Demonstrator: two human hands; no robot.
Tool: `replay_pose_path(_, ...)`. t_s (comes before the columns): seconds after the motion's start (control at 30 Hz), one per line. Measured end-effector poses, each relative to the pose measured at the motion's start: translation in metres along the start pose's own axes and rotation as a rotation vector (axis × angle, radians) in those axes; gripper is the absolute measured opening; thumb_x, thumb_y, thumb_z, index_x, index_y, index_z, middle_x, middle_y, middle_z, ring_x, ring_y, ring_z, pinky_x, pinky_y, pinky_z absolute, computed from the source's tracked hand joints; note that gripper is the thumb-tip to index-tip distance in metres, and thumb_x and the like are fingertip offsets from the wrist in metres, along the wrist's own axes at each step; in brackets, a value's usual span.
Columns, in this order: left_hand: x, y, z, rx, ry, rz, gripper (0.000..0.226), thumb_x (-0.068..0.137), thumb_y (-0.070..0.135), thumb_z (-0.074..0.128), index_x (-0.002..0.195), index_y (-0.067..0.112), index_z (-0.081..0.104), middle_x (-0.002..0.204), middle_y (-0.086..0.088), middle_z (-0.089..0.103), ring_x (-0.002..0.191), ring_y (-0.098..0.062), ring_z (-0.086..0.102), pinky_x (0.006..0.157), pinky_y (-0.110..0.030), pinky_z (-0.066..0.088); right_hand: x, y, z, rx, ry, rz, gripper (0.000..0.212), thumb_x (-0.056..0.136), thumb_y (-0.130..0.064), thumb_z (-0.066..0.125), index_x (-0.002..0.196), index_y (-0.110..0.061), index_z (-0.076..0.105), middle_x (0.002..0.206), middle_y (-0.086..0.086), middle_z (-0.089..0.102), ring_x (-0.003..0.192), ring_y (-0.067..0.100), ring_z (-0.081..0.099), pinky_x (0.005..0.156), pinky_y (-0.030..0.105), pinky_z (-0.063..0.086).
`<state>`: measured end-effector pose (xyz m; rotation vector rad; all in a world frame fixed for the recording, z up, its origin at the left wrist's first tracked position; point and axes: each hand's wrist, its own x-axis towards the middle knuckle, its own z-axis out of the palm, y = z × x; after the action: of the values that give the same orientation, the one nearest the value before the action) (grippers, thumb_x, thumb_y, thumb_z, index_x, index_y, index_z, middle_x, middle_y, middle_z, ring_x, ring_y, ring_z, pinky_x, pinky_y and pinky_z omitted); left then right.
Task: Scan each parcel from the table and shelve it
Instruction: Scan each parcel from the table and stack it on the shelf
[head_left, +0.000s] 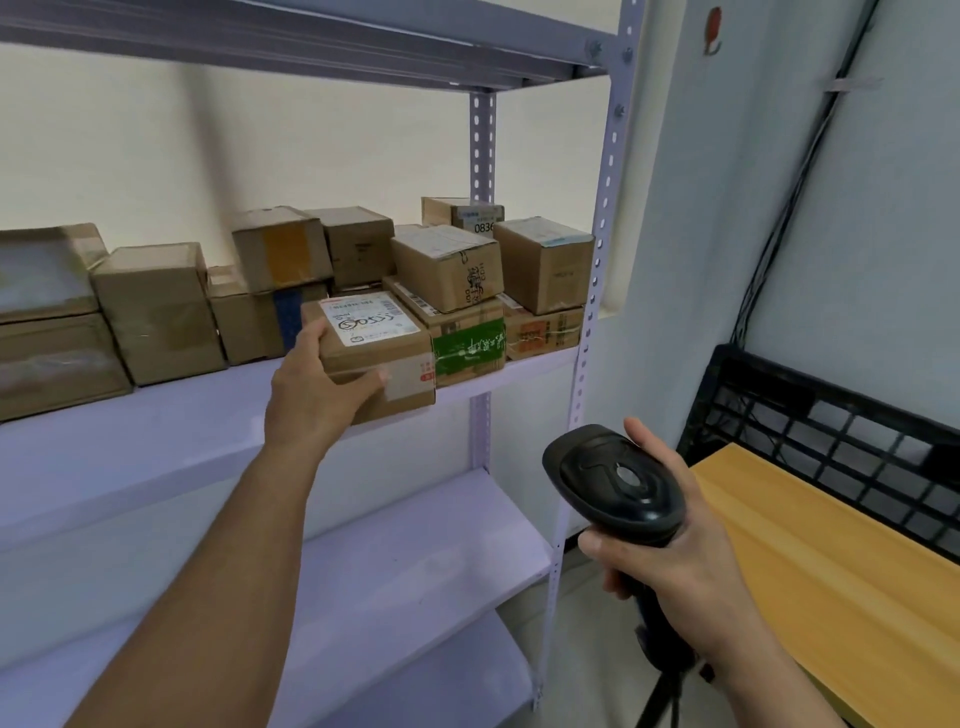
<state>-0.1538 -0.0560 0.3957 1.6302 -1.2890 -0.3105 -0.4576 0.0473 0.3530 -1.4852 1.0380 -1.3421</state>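
My left hand (317, 392) grips a small cardboard parcel (384, 343) by its left side; a white label with handwritten marks covers its top. The parcel hangs at the front edge of the pale shelf board (156, 415), just left of a box with green tape (467, 345). My right hand (670, 551) holds a black barcode scanner (615, 480) by its handle, lower right, away from the shelf, its head pointing toward the rack.
Several cardboard boxes (447, 267) are stacked along the shelf, filling its back and right. Lower shelf boards (415, 545) lie below. A wooden table (831, 571) and a black crate (841, 415) stand at right. A perforated metal upright (597, 260) marks the rack's right corner.
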Motion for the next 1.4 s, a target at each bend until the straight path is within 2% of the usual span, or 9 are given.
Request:
replay_pose_path(0.3,0.014,-0.004,0.014,0.047,0.095,-0.018,0.081,0.082,0.035,0.073,0.145,0.026,0.024,0.146,-0.006,0.042,0.13,-0.029,0.041,0.102,-0.05,0.043,0.0,0.005,-0.015,-0.018,0.013,0.006,0.096,0.066,0.013,0.079,0.119,-0.062,0.053,0.098,0.001,0.07,0.049,0.028,0.059,0.047,0.033,0.05)
replay_pose_path(0.5,-0.008,0.006,0.024,0.047,0.184,-0.051,0.099,0.08,0.029,0.076,0.152,0.024,0.008,0.154,-0.007,0.027,0.14,-0.028,0.026,0.108,-0.051,0.034,-0.009,0.003,-0.036,-0.013,0.015,0.001,0.098,0.062,0.008,0.086,0.114,-0.069,0.053,0.101,0.018,0.065,0.049,0.028,0.059,0.046,0.032,0.049)
replay_pose_path(0.6,-0.041,0.019,0.034,0.103,0.274,-0.016,0.097,0.08,0.031,0.076,0.151,0.02,0.012,0.157,-0.011,0.017,0.143,-0.028,0.017,0.111,-0.05,0.029,-0.017,0.003,-0.051,0.001,0.007,-0.009,0.095,0.063,0.004,0.086,0.117,-0.067,0.052,0.096,0.017,0.067,0.049,0.028,0.059,0.045,0.031,0.049)
replay_pose_path(0.7,-0.086,0.03,0.053,0.123,0.301,0.078,0.089,0.078,0.034,0.077,0.147,0.012,0.025,0.152,-0.015,0.027,0.139,-0.029,0.023,0.111,-0.044,0.029,-0.03,0.0,-0.068,-0.016,0.01,-0.008,0.094,0.063,0.003,0.085,0.124,-0.06,0.049,0.096,0.013,0.068,0.05,0.027,0.059,0.046,0.033,0.05)
replay_pose_path(0.87,-0.164,0.058,0.104,0.091,0.066,0.07,0.07,0.083,0.034,0.072,0.142,0.017,0.038,0.138,-0.007,0.042,0.124,-0.024,0.044,0.098,-0.042,0.043,-0.057,-0.001,-0.108,-0.037,0.021,-0.001,0.095,0.066,0.009,0.082,0.13,-0.052,0.047,0.111,0.008,0.065,0.054,0.026,0.06,0.048,0.036,0.054)
replay_pose_path(1.03,-0.237,0.084,0.149,0.02,-0.149,0.114,0.051,0.086,0.028,0.068,0.133,0.02,0.049,0.124,0.002,0.051,0.113,-0.016,0.05,0.088,-0.031,0.043,-0.096,-0.002,-0.158,-0.032,0.033,0.002,0.093,0.056,-0.015,0.088,0.125,-0.064,0.047,0.109,0.013,0.065,0.057,0.02,0.064,0.047,0.031,0.051)
replay_pose_path(1.1,-0.264,0.096,0.166,0.044,-0.198,0.143,0.05,0.086,0.029,0.068,0.132,0.022,0.05,0.122,0.004,0.052,0.113,-0.015,0.05,0.086,-0.028,0.041,-0.113,-0.002,-0.18,-0.048,0.055,0.002,0.096,0.06,-0.008,0.09,0.129,-0.058,0.046,0.111,0.01,0.065,0.06,0.014,0.065,0.047,0.031,0.051)
replay_pose_path(1.27,-0.318,0.129,0.212,0.08,-0.315,0.19,0.05,0.087,0.034,0.066,0.133,0.023,0.049,0.123,0.004,0.052,0.117,-0.014,0.048,0.091,-0.032,0.043,-0.158,0.0,-0.243,-0.115,0.126,0.024,0.096,0.069,0.005,0.082,0.133,-0.053,0.041,0.108,-0.007,0.068,0.058,0.019,0.063,0.051,0.042,0.056)
replay_pose_path(1.4,-0.357,0.159,0.253,0.059,-0.414,0.251,0.053,0.088,0.036,0.066,0.135,0.023,0.047,0.13,0.003,0.05,0.121,-0.015,0.046,0.094,-0.031,0.041,-0.193,0.0,-0.294,-0.137,0.209,0.027,0.095,0.068,-0.001,0.086,0.133,-0.056,0.042,0.11,0.002,0.066,0.059,0.016,0.064,0.05,0.035,0.054)
